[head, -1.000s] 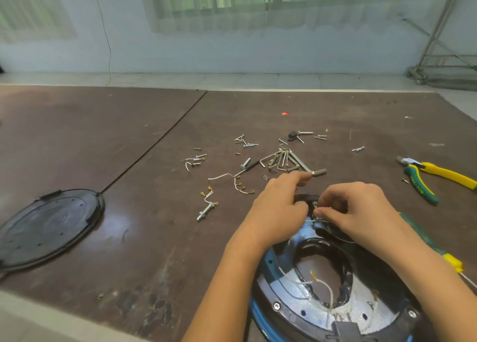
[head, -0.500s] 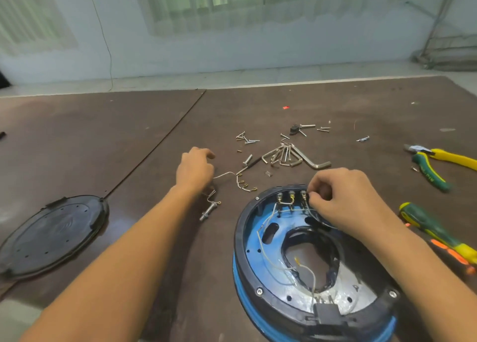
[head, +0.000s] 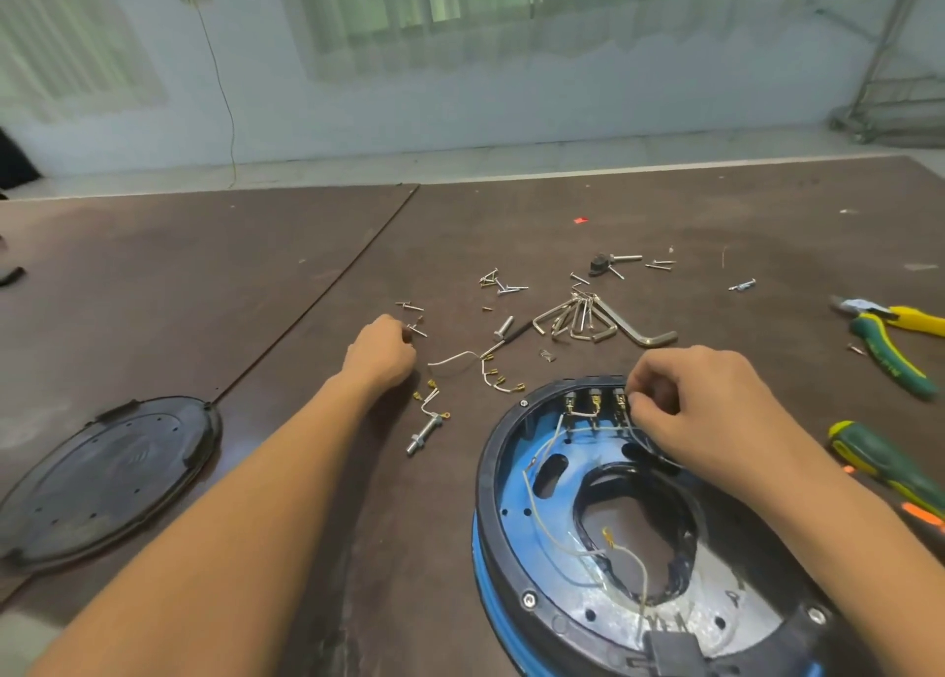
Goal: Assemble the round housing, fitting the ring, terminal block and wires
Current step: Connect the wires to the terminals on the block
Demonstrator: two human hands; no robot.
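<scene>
The round blue and black housing lies at the lower right of the table. The terminal block, with three brass posts, sits at the housing's far rim, and thin white wires run across its inside. My right hand has thumb and forefinger pinched on a wire end at the block's rightmost post. Far to the left, my left hand reaches out with curled fingers. Its fingertips touch small loose screws, and whether they hold one is hidden. Loose wires with brass lugs lie between my hands.
A black round lid lies at the left. A bolt, hex keys and scattered screws sit mid-table. Green and yellow pliers and a green screwdriver lie at the right.
My left hand left the terminal block and moved left and away, past the loose wires to the small screws. My right hand stayed pinched at the block.
</scene>
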